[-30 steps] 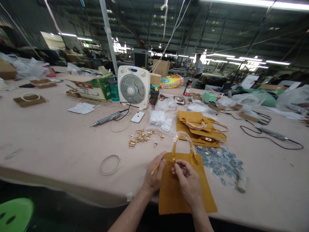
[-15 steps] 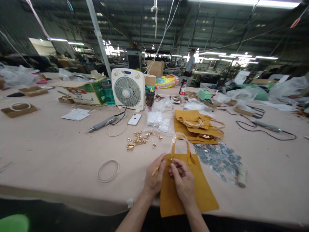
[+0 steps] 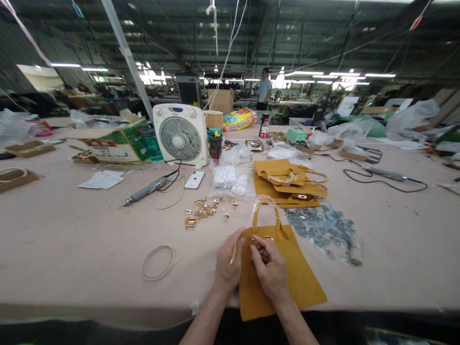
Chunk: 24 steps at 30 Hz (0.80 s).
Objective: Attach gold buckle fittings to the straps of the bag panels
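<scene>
A mustard-yellow bag panel (image 3: 302, 282) with a plastic-wrapped handle (image 3: 255, 218) lies at the table's front edge. My left hand (image 3: 229, 263) is closed on the panel's upper left edge, and a narrow yellow-gold strip (image 3: 233, 255) shows along its fingers. Over the panel, my right hand (image 3: 271, 268) pinches a small gold metal fitting (image 3: 254, 241) below the handle's left end; the fingers partly hide it. A little metal bar (image 3: 269, 237) shows on the panel beyond my right knuckles. Loose gold fittings (image 3: 205, 209) lie in a scatter to the left.
Stacked yellow bag pieces (image 3: 287, 184) and thin grey metal plates (image 3: 319, 227) lie to the right, beside a whitish roll (image 3: 356, 249). Electric screwdrivers (image 3: 145, 190) rest on both sides. A phone (image 3: 194, 179), fan (image 3: 180, 134) and ring (image 3: 158, 262) are on the left.
The view has swung slightly, so the table things sit further left. Both hands stay at the panel's top edge with small finger movements. The metal bar beyond my right knuckles now shows more plainly.
</scene>
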Motion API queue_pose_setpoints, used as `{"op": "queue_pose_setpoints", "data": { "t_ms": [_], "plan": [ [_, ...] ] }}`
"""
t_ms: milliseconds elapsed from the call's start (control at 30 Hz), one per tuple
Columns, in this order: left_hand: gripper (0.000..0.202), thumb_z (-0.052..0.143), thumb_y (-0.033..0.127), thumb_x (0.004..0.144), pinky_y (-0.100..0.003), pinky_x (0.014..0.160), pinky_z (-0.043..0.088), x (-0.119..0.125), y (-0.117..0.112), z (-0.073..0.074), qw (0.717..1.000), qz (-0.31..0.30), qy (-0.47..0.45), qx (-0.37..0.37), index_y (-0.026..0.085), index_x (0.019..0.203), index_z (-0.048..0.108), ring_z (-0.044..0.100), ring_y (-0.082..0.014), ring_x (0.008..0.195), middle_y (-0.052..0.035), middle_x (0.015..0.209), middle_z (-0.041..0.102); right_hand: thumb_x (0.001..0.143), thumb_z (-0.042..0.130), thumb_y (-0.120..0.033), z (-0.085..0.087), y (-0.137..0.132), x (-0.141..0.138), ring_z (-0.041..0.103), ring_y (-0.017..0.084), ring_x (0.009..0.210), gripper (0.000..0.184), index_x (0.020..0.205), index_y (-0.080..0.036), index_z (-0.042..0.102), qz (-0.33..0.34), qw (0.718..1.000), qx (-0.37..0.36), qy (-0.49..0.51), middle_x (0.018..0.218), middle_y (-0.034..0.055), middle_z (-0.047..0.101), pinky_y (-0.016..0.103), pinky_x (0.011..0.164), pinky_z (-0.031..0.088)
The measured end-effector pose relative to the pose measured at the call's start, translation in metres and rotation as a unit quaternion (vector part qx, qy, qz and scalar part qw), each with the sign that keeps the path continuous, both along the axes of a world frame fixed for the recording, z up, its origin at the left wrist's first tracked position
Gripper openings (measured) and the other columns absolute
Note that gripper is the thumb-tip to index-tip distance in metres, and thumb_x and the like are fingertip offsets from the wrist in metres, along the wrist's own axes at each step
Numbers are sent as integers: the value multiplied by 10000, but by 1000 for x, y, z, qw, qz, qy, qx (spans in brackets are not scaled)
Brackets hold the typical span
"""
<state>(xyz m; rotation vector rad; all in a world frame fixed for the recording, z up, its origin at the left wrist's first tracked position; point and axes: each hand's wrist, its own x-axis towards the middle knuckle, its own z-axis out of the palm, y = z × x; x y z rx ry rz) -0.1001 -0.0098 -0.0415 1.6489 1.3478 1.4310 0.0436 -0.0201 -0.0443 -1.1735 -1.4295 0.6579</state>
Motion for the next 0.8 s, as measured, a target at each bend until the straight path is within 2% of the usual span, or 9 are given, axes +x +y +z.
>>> {"op": "queue_pose_setpoints", "data": {
  "t_ms": [200, 333, 800],
  "plan": [
    [350, 471, 315, 1076, -362, 1061, 563, 0, 1, 0, 999, 1, 33, 33, 227, 1366, 647, 696, -215, 1203, -84, 1287, 740, 1000, 616, -309, 6, -1, -1, 655, 186, 772, 260, 1209, -210, 735, 4, 999, 34, -34, 902, 62, 669, 294, 675, 571],
    [349, 465, 300, 1080, -360, 1065, 558, 0, 1, -1, 999, 3, 40, 34, 234, 1379, 634, 693, -207, 1202, -80, 1306, 732, 1002, 615, -293, 8, -1, -2, 666, 190, 788, 258, 1213, -209, 737, -10, 998, 48, -47, 913, 68, 683, 296, 694, 576],
    [350, 479, 326, 1070, -392, 1072, 567, 1, 1, 0, 998, 15, 52, 36, 223, 1351, 660, 698, -226, 1202, -94, 1282, 743, 1005, 619, -344, 4, 2, -3, 672, 192, 752, 289, 1236, -221, 743, 7, 999, 14, -37, 916, 69, 686, 310, 684, 589]
  ]
}}
